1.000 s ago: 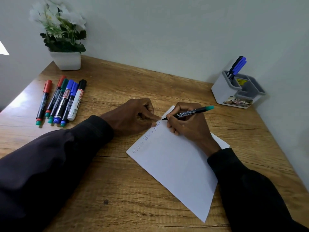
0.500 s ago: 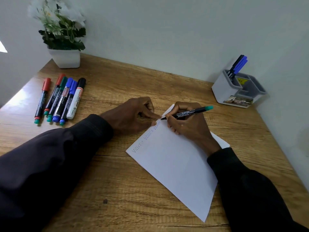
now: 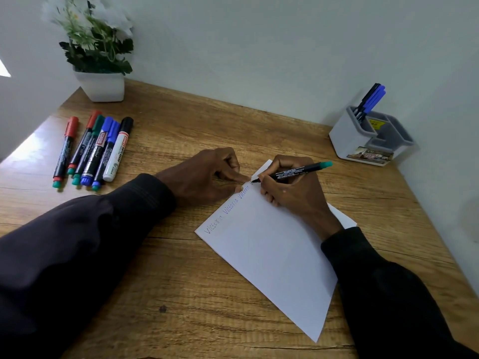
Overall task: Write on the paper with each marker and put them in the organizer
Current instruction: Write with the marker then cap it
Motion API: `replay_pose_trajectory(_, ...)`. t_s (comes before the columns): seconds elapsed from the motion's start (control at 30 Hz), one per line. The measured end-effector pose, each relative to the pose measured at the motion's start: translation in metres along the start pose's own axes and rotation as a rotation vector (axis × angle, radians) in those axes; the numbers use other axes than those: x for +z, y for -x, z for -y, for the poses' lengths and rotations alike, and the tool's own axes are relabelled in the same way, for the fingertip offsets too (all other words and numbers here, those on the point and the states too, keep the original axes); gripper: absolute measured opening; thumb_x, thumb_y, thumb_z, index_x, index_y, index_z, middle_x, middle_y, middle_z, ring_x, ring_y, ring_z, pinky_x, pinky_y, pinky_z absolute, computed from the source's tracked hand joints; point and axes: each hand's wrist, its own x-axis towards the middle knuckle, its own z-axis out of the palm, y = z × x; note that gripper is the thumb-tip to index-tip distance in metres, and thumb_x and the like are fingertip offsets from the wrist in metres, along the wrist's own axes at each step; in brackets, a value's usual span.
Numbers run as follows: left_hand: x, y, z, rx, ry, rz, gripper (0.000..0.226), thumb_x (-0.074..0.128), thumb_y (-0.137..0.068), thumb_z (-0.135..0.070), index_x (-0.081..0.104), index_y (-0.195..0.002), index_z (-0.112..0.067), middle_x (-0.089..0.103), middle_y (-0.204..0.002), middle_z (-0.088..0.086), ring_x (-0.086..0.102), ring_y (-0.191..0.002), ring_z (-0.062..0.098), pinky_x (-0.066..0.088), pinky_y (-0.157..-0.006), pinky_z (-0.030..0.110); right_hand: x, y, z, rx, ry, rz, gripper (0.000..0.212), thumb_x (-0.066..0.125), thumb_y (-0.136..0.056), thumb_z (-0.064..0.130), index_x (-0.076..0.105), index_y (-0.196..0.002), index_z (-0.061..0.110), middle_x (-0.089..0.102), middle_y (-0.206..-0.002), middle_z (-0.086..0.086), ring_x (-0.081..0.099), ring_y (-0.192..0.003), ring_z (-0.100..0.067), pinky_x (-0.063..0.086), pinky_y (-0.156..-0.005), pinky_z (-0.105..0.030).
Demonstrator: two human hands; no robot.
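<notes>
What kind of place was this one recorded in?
Probably a home or office study corner: a wooden desk against plain walls, a grey organizer holding pens, and a right hand writing on paper with a marker.

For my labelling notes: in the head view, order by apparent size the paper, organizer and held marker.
1. paper
2. organizer
3. marker, in the right hand
The organizer looks smaller, being farther away.
</notes>
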Motion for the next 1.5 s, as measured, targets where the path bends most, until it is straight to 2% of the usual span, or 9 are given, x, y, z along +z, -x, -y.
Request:
replay_pose_trajectory(0.3,-0.002,0.002,-0.006,-0.002,0.049,-0.025,0.037,0.074,-0.087,-0.021,0.052,-0.089,-0.051,0.061,-0.099,-0.004,0.057,-0.088,0.005,0.043,-0.065,0.006,0.003,0.000,0.002,0.037,0.020,-0.041,0.028,0.066,-0.085,-0.016,0.069,-0.066,0.006,0.070,-0.059,0.002,0.061,-0.043,-0.019,0.047,-0.040,-0.024)
replay_pose_trajectory(0.53,-0.001,0.001,-0.005,0.009,0.025,-0.019,0.031,0.073,-0.088,-0.024,0.058,-0.093,-0.050,0.059,-0.101,-0.007,0.057,-0.090,0.004,0.044,-0.068,0.008,0.002,0.001,0.000,0.015,-0.018,-0.044,0.015,0.067,-0.090,-0.013,0.069,-0.076,-0.008,0.066,-0.062,-0.024,0.060,-0.044,-0.026,0.049,-0.040,-0.028)
replay_pose_trajectory(0.63,-0.001,0.001,-0.002,0.005,0.016,-0.023,0.030,0.073,-0.087,-0.026,0.057,-0.089,-0.050,0.061,-0.100,-0.008,0.057,-0.089,0.003,0.043,-0.067,0.007,0.002,0.001,0.000,0.018,-0.026,-0.056,0.018,0.066,-0.090,-0.013,0.068,-0.073,-0.006,0.066,-0.061,-0.025,0.061,-0.044,-0.027,0.050,-0.040,-0.030)
replay_pose_trajectory(0.77,0.000,0.000,0.005,0.014,-0.054,-0.004,0.025,0.071,-0.088,-0.028,0.072,-0.114,-0.029,0.056,-0.104,-0.007,0.054,-0.092,0.004,0.043,-0.070,0.007,0.002,0.001,0.001,0.028,-0.025,-0.072,0.022,0.066,-0.090,-0.012,0.069,-0.072,0.001,0.066,-0.061,-0.024,0.061,-0.044,-0.027,0.049,-0.040,-0.029)
replay_pose_trajectory(0.93,-0.001,0.001,0.000,0.015,-0.025,0.000,0.032,0.071,-0.088,-0.029,0.055,-0.096,-0.055,0.055,-0.100,-0.012,0.054,-0.091,0.003,0.045,-0.069,0.009,0.003,-0.001,0.002,0.056,-0.011,-0.068,0.029,0.066,-0.086,-0.014,0.069,-0.066,0.006,0.066,-0.059,-0.020,0.060,-0.043,-0.028,0.047,-0.040,-0.027)
replay_pose_trajectory(1.03,-0.001,0.000,0.000,0.013,-0.003,-0.007,0.034,0.071,-0.088,-0.026,0.053,-0.093,-0.054,0.057,-0.100,-0.011,0.053,-0.092,0.002,0.044,-0.070,0.007,0.002,-0.001,0.000,0.069,0.008,-0.080,0.021,0.067,-0.084,-0.013,0.066,-0.066,-0.002,0.066,-0.058,-0.019,0.060,-0.042,-0.029,0.047,-0.040,-0.027)
replay_pose_trajectory(1.2,0.001,0.000,0.003,0.023,-0.044,0.006,0.024,0.070,-0.089,-0.027,0.070,-0.111,-0.036,0.055,-0.103,-0.008,0.054,-0.093,0.005,0.045,-0.072,0.010,0.002,0.000,-0.002,0.056,-0.025,-0.097,0.020,0.067,-0.090,-0.010,0.067,-0.072,-0.003,0.067,-0.061,-0.022,0.062,-0.044,-0.026,0.048,-0.041,-0.027)
replay_pose_trajectory(1.33,0.000,-0.001,0.000,0.015,-0.005,-0.013,0.037,0.072,-0.087,-0.026,0.048,-0.086,-0.054,0.060,-0.099,-0.007,0.057,-0.089,0.005,0.044,-0.068,0.008,0.002,0.000,-0.001,0.068,-0.005,-0.095,0.020,0.067,-0.088,-0.011,0.066,-0.070,-0.004,0.067,-0.061,-0.023,0.062,-0.044,-0.028,0.047,-0.040,-0.027)
replay_pose_trajectory(1.5,0.001,-0.001,-0.001,0.008,0.002,-0.024,0.041,0.073,-0.087,-0.024,0.046,-0.087,-0.054,0.060,-0.098,-0.007,0.057,-0.089,0.006,0.044,-0.069,0.007,0.002,0.000,-0.002,0.083,0.026,-0.122,0.016,0.067,-0.085,-0.011,0.063,-0.069,-0.007,0.066,-0.059,-0.022,0.061,-0.042,-0.030,0.048,-0.040,-0.029)
